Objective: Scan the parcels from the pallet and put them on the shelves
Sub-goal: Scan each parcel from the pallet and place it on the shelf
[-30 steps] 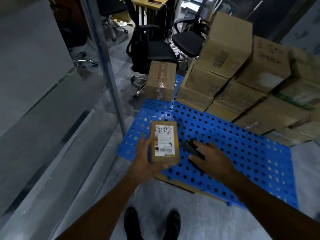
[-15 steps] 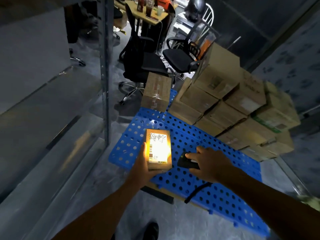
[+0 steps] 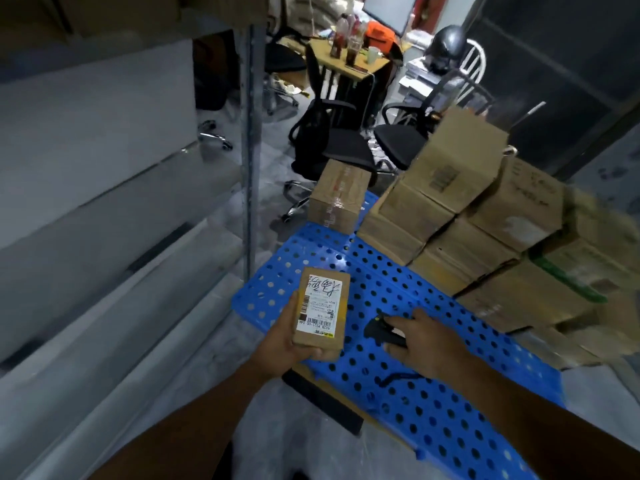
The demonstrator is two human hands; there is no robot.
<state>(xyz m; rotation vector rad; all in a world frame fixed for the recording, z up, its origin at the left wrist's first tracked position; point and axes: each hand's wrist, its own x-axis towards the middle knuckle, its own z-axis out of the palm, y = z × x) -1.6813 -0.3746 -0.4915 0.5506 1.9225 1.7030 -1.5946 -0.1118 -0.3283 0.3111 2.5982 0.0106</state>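
My left hand (image 3: pixel 282 336) holds a small brown parcel (image 3: pixel 322 311) from underneath, its white barcode label facing up. My right hand (image 3: pixel 424 342) grips a black handheld scanner (image 3: pixel 379 331) to the right of the parcel, over the blue perforated pallet (image 3: pixel 433 393). A black cord hangs from the scanner below my hand. Several cardboard boxes (image 3: pixel 460 216) are stacked on the far and right side of the pallet, and one taped box (image 3: pixel 337 197) stands at its far left corner. Grey metal shelves (image 3: pixel 114 216) run along the left.
A steel shelf upright (image 3: pixel 250 161) stands just left of the pallet. Black office chairs (image 3: pixel 329 140) and a wooden desk (image 3: pixel 349 60) with bottles and a cup stand behind the pallet. A dark helmet (image 3: pixel 450 43) sits on a white chair. Grey floor lies below me.
The scanner's bright light on the parcel label half a second ago is gone. The view has tilted upward, showing more of the desk. Both hands stay in about the same places.
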